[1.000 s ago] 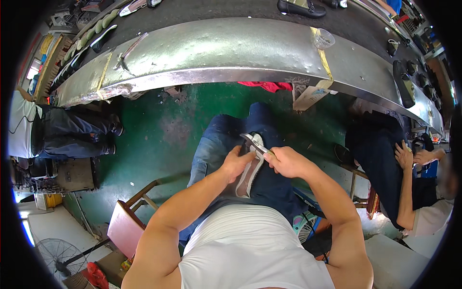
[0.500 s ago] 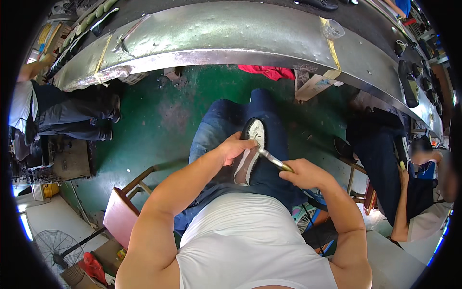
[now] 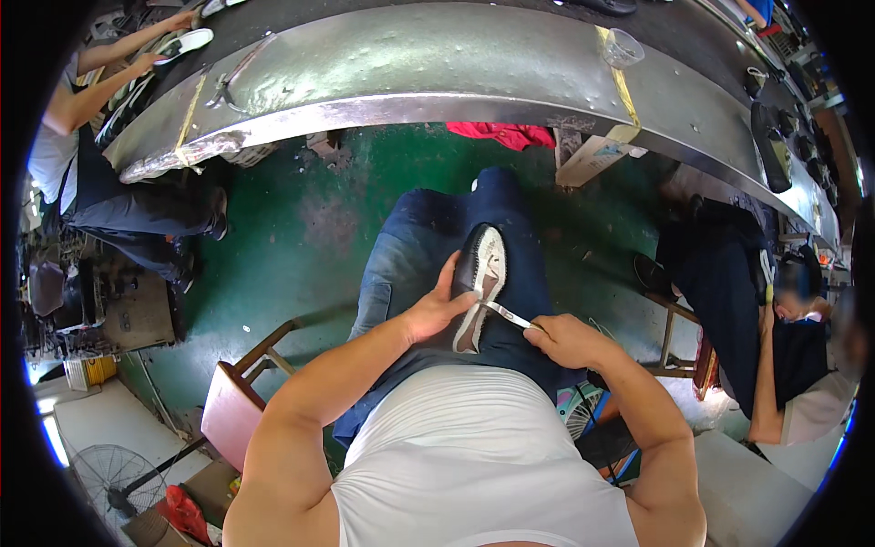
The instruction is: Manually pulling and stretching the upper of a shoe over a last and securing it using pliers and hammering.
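Observation:
A dark shoe (image 3: 491,253) lies on my lap with its underside up. That underside is white at the toe and brown along the middle, with a pale border. My left hand (image 3: 436,314) grips the shoe from its left side, the thumb pressed on the underside near the waist. In my right hand (image 3: 567,340) is a slim, shiny metal hand tool (image 3: 515,317). Its far tip touches the underside beside my left thumb; the exact kind of tool cannot be made out. The handle end is hidden in my fist.
A metal-edged bench (image 3: 410,68) runs across ahead, with a hammer (image 3: 223,89) and a clear plastic cup (image 3: 622,49) on it. A person at the left handles a white-soled shoe (image 3: 186,44); another sits at the right. A pink-seated chair (image 3: 231,410) and a fan (image 3: 114,492) stand at the left.
The tool's tip and my left thumb have shifted down the shoe, away from the toe. My left index finger has straightened along the shoe's side. The person at left has reached over the bench.

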Demonstrator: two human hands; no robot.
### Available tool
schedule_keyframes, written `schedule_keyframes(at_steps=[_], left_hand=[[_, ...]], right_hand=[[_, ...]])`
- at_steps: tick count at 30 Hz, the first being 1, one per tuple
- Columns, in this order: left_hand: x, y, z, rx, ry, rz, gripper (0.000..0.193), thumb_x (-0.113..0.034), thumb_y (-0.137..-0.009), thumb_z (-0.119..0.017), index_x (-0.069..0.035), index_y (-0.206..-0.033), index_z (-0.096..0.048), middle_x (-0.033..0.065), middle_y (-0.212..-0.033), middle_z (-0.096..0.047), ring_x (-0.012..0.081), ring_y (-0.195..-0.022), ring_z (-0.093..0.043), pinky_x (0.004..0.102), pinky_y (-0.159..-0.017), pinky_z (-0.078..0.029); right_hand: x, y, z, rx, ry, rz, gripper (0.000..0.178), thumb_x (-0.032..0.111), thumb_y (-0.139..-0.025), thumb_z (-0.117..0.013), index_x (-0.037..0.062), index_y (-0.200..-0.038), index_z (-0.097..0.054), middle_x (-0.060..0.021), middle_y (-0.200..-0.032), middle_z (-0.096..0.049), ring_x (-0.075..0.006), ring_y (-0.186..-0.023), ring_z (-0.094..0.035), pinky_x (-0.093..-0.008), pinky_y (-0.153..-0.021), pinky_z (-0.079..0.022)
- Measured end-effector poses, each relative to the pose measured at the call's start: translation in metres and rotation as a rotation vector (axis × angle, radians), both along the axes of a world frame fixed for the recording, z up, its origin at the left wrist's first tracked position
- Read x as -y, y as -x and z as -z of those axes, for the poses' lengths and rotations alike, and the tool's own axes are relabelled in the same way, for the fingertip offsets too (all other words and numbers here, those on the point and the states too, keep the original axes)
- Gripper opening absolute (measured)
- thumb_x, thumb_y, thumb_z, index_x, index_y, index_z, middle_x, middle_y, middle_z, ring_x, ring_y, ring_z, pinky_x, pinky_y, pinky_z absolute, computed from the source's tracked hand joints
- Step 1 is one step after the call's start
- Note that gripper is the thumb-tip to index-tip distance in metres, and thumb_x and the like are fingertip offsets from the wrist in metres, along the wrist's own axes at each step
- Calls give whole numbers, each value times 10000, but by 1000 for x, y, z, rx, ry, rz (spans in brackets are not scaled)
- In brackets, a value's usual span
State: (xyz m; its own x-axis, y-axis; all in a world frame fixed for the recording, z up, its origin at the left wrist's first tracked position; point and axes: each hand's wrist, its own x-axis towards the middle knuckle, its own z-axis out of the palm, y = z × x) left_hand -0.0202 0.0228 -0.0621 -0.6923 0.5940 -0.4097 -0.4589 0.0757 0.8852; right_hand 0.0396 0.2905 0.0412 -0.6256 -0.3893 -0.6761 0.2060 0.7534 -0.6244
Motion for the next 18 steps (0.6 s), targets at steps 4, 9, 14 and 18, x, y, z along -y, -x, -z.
schedule_keyframes(at_steps=[4, 9, 14, 18], left_hand=[[-7, 1, -7, 136, -93, -72, 932, -233, -968, -658, -149, -1608, 15, 133, -1527, -355, 225, -1405, -337, 358, -1175, -248], [-20, -9, -4, -148, 212, -82, 905, -266, -954, -630, -54, -1588, -19, 208, -1496, -386, 303, -1397, -374, 381, -1163, -296], [5, -18, -4, -217, 395, 124, 983, -214, -989, -590, -116, -1568, 199, 246, -1622, -144, 284, -1486, -221, 339, -1192, -216], [9, -23, 3, -194, 321, 195, 1032, -190, -997, -570, -145, -1517, 320, 250, -1629, -116, 280, -1492, -203, 321, -1192, -197]], right_hand=[[7, -17, -6, -150, -19, -24, 397, 351, -1017, -486, -15, -1043, -635, -270, -1002, -670, -440, -937, -650, -510, -821, -503], [8, -17, -1, -164, -158, -27, 401, 360, -1022, -480, -10, -1007, -634, -264, -960, -684, -438, -920, -656, -512, -799, -504], [-3, -4, 8, -75, -82, -41, 427, 374, -1025, -476, -18, -986, -641, -246, -899, -696, -427, -876, -669, -497, -770, -511], [-8, 10, -16, 295, 37, 123, 421, 356, -1028, -469, -29, -1015, -638, -254, -908, -682, -450, -882, -653, -474, -792, -515]])
